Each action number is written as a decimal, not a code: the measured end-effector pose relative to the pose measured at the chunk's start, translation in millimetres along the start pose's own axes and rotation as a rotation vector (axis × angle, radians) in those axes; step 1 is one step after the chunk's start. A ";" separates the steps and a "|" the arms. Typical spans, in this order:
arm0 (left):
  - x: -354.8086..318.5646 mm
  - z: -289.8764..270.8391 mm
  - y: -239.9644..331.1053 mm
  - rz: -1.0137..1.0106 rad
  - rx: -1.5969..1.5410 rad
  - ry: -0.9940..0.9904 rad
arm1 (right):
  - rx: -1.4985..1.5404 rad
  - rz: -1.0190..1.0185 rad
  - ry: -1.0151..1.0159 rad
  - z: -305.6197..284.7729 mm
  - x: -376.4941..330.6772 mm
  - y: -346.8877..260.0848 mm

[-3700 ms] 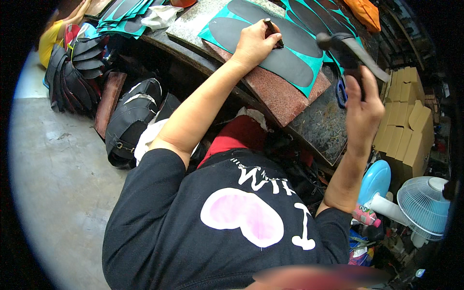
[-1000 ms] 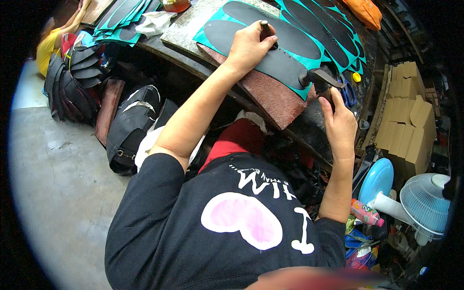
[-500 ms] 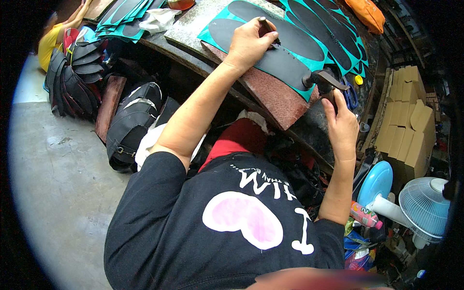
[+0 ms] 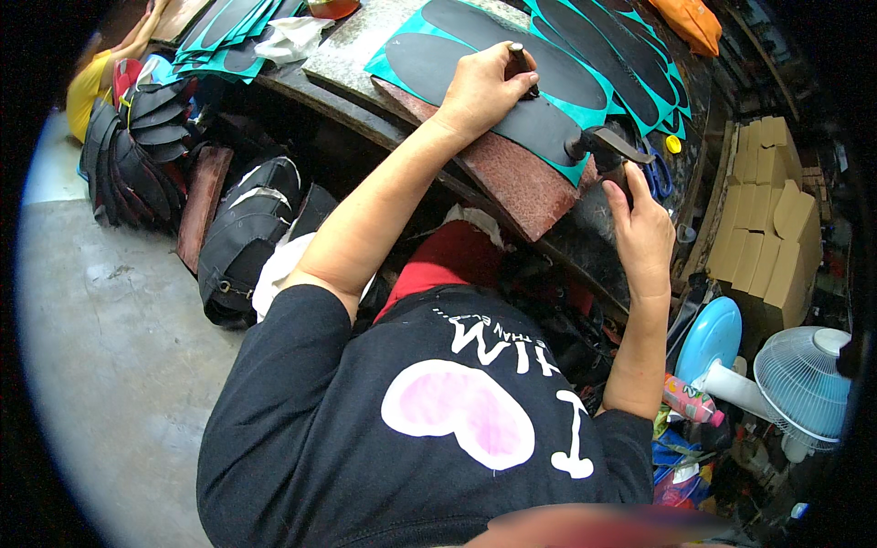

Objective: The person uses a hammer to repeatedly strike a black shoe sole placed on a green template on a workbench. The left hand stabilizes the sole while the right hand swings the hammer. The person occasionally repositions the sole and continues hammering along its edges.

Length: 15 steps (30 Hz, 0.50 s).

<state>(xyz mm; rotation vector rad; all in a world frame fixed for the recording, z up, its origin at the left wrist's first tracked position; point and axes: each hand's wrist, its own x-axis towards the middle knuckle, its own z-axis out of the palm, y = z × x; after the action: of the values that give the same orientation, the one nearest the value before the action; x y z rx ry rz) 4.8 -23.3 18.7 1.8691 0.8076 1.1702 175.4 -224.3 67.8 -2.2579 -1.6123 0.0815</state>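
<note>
My left hand (image 4: 482,93) is closed round a dark punch (image 4: 519,58), held tilted over a black oval piece on a teal sheet (image 4: 568,172). The punch's lower end is at the black surface, partly hidden by my fingers. In my right hand (image 4: 642,224) is a hammer (image 4: 614,146), its dark head beside the near right corner of the sheet. Under the sheet lies a reddish-brown block (image 4: 519,187). More teal sheets with long black ovals (image 4: 603,50) are spread at the far right of the bench.
A pale stone slab (image 4: 343,57) lies on the bench, near crumpled white plastic (image 4: 290,41). Blue-handled scissors (image 4: 660,173) and a yellow cap (image 4: 673,144) are at right. Cardboard boxes (image 4: 763,228) and a fan (image 4: 799,379) stand right; bundled black pieces (image 4: 137,155) sit left.
My left hand and the punch have moved a little to the right along the black piece, toward the hammer. My right hand still holds the hammer in nearly the same place.
</note>
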 end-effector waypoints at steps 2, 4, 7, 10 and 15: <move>1.9 -7.8 -4.2 0.004 -0.086 0.039 | 0.010 0.015 -0.025 -3.0 1.8 0.3; 5.6 -20.8 -10.9 0.015 -0.033 0.170 | 0.075 0.015 -0.045 -7.6 5.6 -0.2; 8.7 -34.3 -22.3 -0.038 -0.076 0.236 | 0.071 0.015 -0.057 -15.3 16.8 -4.2; 6.9 -35.0 -31.7 -0.092 -0.005 0.220 | 0.110 -0.117 0.047 -17.5 33.1 -16.8; 8.3 -34.9 -38.9 -0.088 -0.128 0.156 | 0.182 -0.336 0.220 -30.2 57.2 -48.4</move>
<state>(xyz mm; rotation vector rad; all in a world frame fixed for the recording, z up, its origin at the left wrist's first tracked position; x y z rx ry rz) -28.5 12.6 -1.4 1.6374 0.8699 1.2933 159.2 -165.6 120.8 -1.7692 -1.7585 -0.0998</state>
